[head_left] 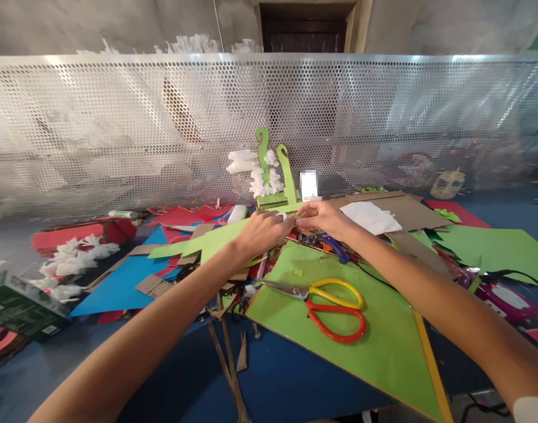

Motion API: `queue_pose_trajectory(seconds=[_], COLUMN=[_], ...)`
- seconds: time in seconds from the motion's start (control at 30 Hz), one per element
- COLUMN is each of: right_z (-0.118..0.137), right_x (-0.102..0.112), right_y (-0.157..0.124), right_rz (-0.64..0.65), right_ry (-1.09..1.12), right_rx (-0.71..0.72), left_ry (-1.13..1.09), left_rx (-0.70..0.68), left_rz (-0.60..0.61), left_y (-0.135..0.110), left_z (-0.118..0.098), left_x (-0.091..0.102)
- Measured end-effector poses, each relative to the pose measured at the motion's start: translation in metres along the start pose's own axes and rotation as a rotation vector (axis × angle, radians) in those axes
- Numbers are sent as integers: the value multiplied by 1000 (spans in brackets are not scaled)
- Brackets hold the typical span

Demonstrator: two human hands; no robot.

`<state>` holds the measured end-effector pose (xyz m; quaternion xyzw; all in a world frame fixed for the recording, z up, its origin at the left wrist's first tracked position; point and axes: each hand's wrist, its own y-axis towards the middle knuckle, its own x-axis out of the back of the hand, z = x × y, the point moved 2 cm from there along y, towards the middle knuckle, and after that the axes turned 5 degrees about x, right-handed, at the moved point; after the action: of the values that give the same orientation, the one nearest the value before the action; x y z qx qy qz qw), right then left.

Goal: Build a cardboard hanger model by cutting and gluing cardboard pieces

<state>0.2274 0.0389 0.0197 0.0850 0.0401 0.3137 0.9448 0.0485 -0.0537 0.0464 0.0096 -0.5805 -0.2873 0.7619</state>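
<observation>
My left hand (265, 232) lies with curled fingers over the inner end of a cut sheet of green paper (220, 238), which sticks out to the left. Against it, my right hand (322, 216) pinches thumb and forefinger at the edge of the same green paper; the exact grip is partly hidden. Just beyond stands a green cardboard piece (288, 179) with hooked uprights and white tissue ruffles (262, 185). A blue glue gun (337, 247) lies under my right wrist. Scissors (313, 292) with yellow and red handles rest on a green board (383, 358).
A perforated metal panel (119, 129) closes off the back. Blue paper (123, 282), red pieces (86, 232), a dark green box (24, 308) and cardboard scraps crowd the left. Folded white tissue (371, 217), cardboard (401, 211) and a magenta device (502, 299) lie right.
</observation>
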Motion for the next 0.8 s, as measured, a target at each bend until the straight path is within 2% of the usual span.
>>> queue_pose_trajectory(seconds=[0.27,0.43,0.5,0.57,0.67,0.8], right_z=[-3,-7,-7,-6,-2,1], right_x=[0,0,0,2,3,2], right_y=[-2,0,1,1,1,1], right_rz=[15,13,10,9,22,67], right_ry=[63,72,43,-12,-141,-273], right_rx=[-32,9,40,75,132,201], left_ry=[90,107,68,-12,-234,-506], left_rx=[-140,-209,-171,-69,72,171], left_rz=[-3,-104,-140,-135,-80,7], left_y=[-3,-4,-4,-2,1,7], left_z=[1,6,8,9,12,16], left_x=[3,-5,-8,-10,-7,-1])
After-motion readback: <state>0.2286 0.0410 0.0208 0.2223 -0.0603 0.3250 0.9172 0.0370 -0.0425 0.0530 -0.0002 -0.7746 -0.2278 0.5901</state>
